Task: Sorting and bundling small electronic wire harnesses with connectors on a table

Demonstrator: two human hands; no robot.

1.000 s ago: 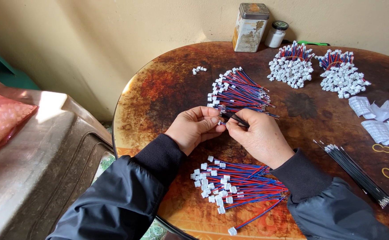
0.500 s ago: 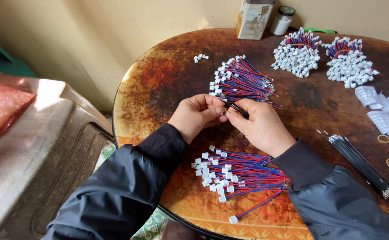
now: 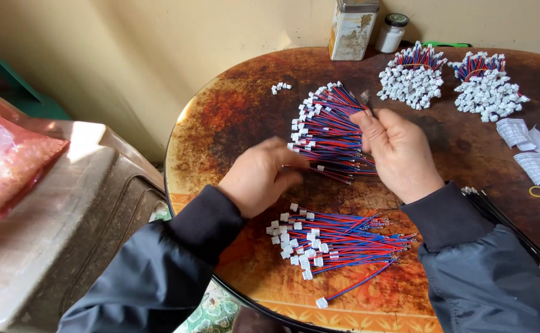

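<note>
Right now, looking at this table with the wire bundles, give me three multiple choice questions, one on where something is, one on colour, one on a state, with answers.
1. Where does the metal tin stand?
A. at the far edge of the round table, by the wall
B. between the two hands
C. on the plastic stool at the left

2. What colours are the wires in the pile nearest the person?
A. green and yellow
B. red and blue
C. all black

3. What is the left hand doing?
A. lying flat on the bare table
B. gripping the tin
C. touching the connector end of the farther wire pile

Answers: 1 A, the tin sits beside a small jar against the wall. 2 B, red and blue strands with white plugs. 3 C, its fingertips meet that pile, opposite the right hand.
</note>
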